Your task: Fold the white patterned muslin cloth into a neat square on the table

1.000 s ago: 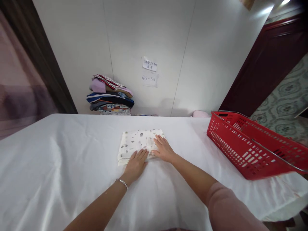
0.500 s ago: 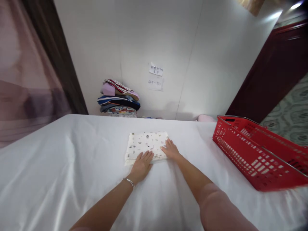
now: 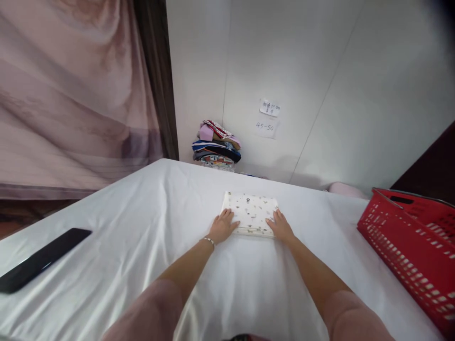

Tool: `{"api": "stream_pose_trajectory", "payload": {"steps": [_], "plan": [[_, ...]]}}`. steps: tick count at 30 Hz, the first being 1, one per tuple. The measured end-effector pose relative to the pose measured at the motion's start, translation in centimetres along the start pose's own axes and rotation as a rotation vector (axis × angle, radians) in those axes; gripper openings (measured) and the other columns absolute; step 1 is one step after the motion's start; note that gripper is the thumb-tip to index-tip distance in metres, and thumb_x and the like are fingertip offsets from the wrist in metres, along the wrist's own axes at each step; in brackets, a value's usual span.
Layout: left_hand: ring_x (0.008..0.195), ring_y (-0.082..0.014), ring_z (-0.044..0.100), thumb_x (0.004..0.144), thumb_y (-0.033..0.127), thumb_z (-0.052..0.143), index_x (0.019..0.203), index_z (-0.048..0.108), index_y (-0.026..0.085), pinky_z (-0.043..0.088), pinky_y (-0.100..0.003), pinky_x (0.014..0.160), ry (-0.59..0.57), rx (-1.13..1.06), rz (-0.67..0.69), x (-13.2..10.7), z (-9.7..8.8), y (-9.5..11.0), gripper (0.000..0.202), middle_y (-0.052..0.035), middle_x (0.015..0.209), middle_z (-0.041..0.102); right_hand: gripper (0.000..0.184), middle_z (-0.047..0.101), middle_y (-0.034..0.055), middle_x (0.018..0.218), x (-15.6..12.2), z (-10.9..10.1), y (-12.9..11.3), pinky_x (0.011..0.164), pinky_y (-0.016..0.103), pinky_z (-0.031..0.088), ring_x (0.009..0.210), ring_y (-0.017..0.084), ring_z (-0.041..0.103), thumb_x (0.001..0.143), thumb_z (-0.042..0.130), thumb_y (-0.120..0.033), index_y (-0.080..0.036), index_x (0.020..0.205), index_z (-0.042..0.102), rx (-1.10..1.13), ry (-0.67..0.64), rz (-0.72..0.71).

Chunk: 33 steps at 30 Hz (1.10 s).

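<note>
A folded white cloth [image 3: 253, 213] with small scattered prints lies flat on the white-covered table [image 3: 192, 199]. My left hand [image 3: 223, 226] rests on its near left corner, fingers stretched out and pointing away from me. On the right edge of the cloth lies my right hand [image 3: 280, 225], its fingers extended over the surface. Neither hand grips the fabric. Whether the cloth is a garment or a plain piece of fabric cannot be told from its folded shape.
To the right stands a red plastic basket [image 3: 408, 246]. A black flat object [image 3: 42, 258] lies on the left of the table. Behind the far edge is a stack of folded clothes [image 3: 217, 147] by the wall, which carries paper notes [image 3: 266, 128]. A pink curtain [image 3: 78, 94] hangs at left.
My left hand has slid from the middle of the cloth's near edge to its left corner. The right hand stays at the right edge. The view has turned left, bringing the black object into sight.
</note>
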<state>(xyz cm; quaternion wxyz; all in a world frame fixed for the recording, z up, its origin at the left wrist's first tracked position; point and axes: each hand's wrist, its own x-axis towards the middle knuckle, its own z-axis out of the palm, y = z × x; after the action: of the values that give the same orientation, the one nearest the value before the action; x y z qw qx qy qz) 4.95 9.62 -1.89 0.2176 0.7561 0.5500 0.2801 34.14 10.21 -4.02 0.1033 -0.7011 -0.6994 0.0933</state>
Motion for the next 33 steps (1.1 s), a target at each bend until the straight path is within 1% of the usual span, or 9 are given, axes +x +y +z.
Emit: {"api": "stream_pose_trajectory", "payload": {"steps": [3, 5, 7, 10, 16, 21, 24, 28, 33], "plan": [[0.127, -0.0184, 0.041, 0.086, 0.038, 0.042, 0.112, 0.06, 0.02, 0.032, -0.034, 0.107, 0.137, -0.176, -0.133, -0.2, -0.7, -1.2, 0.036, -0.0064, 0.133, 0.051, 0.067, 0.019, 0.0064, 0.152, -0.1, -0.2, -0.2, 0.112, 0.037, 0.016, 0.14, 0.023, 0.011, 0.087, 0.033, -0.056, -0.018, 0.141, 0.033, 0.023, -0.016, 0.074], [0.119, -0.0193, 0.049, 0.088, 0.035, 0.034, 0.113, 0.058, 0.017, 0.037, -0.035, 0.103, 0.214, -0.198, -0.228, -0.8, -1.5, -2.2, 0.039, -0.0097, 0.127, 0.055, 0.072, 0.015, 0.0083, 0.152, -0.1, -0.4, -0.5, 0.112, 0.036, 0.016, 0.14, 0.023, 0.01, 0.086, 0.03, -0.058, -0.013, 0.142, 0.028, 0.019, -0.018, 0.114], [0.105, -0.0198, 0.058, 0.086, 0.034, 0.037, 0.111, 0.059, 0.015, 0.044, -0.035, 0.095, 0.241, -0.224, -0.284, -1.9, -2.3, -3.1, 0.038, -0.0106, 0.115, 0.062, 0.074, 0.013, 0.0099, 0.153, -0.2, -0.5, -0.6, 0.112, 0.035, 0.015, 0.14, 0.023, 0.009, 0.086, 0.029, -0.058, -0.01, 0.142, 0.027, 0.009, -0.028, 0.116], [0.089, -0.0164, 0.062, 0.077, 0.032, 0.052, 0.103, 0.063, 0.019, 0.05, -0.03, 0.084, 0.214, -0.26, -0.267, -3.5, -2.9, -3.6, 0.031, -0.005, 0.102, 0.065, 0.075, 0.012, 0.01, 0.153, -0.1, -0.4, -0.5, 0.112, 0.035, 0.015, 0.14, 0.024, 0.009, 0.086, 0.028, -0.058, -0.009, 0.142, 0.026, 0.012, -0.032, 0.117], [0.088, -0.0124, 0.059, 0.072, 0.023, 0.054, 0.096, 0.065, 0.023, 0.049, -0.024, 0.081, 0.182, -0.329, -0.126, -4.1, -2.6, -2.7, 0.026, -0.0003, 0.104, 0.061, 0.073, 0.013, 0.0093, 0.153, -0.2, -0.1, -0.3, 0.111, 0.035, 0.015, 0.14, 0.023, 0.008, 0.087, 0.028, -0.057, -0.011, 0.143, 0.024, 0.014, -0.029, 0.11], [0.084, -0.0117, 0.059, 0.073, 0.018, 0.051, 0.1, 0.062, 0.021, 0.05, -0.024, 0.077, 0.196, -0.336, -0.161, -4.1, -2.0, -2.0, 0.03, -0.0018, 0.102, 0.06, 0.067, 0.016, 0.0066, 0.152, -0.3, -0.5, -0.5, 0.111, 0.035, 0.015, 0.139, 0.023, 0.013, 0.087, 0.029, -0.055, -0.016, 0.142, 0.027, 0.006, -0.016, 0.093], [0.082, -0.0114, 0.058, 0.072, 0.02, 0.056, 0.101, 0.061, 0.02, 0.048, -0.024, 0.08, 0.192, -0.281, -0.172, -4.1, -1.8, -1.5, 0.03, -0.0021, 0.105, 0.058, 0.072, 0.012, 0.0087, 0.153, -0.4, -0.7, -0.7, 0.111, 0.035, 0.016, 0.139, 0.024, 0.013, 0.086, 0.028, -0.057, -0.013, 0.143, 0.025, 0.018, -0.029, 0.115], [0.075, -0.0121, 0.057, 0.072, 0.021, 0.057, 0.094, 0.06, 0.019, 0.047, -0.026, 0.074, 0.217, -0.218, -0.25, -3.7, -1.6, -0.9, 0.023, -0.0023, 0.096, 0.06, 0.074, 0.01, 0.0102, 0.153, -0.6, -0.8, -1.0, 0.112, 0.033, 0.014, 0.139, 0.023, 0.013, 0.086, 0.029, -0.056, -0.009, 0.143, 0.023, 0.032, -0.038, 0.126], [0.074, -0.0131, 0.056, 0.073, 0.016, 0.049, 0.083, 0.057, 0.019, 0.045, -0.025, 0.071, 0.269, -0.171, -0.308, -3.4, -1.6, -0.5, 0.013, -0.0014, 0.084, 0.059, 0.071, 0.011, 0.006, 0.153, -1.2, -1.1, -1.1, 0.112, 0.034, 0.016, 0.139, 0.022, 0.015, 0.086, 0.03, -0.057, -0.016, 0.144, 0.025, 0.099, -0.008, 0.112]]}}
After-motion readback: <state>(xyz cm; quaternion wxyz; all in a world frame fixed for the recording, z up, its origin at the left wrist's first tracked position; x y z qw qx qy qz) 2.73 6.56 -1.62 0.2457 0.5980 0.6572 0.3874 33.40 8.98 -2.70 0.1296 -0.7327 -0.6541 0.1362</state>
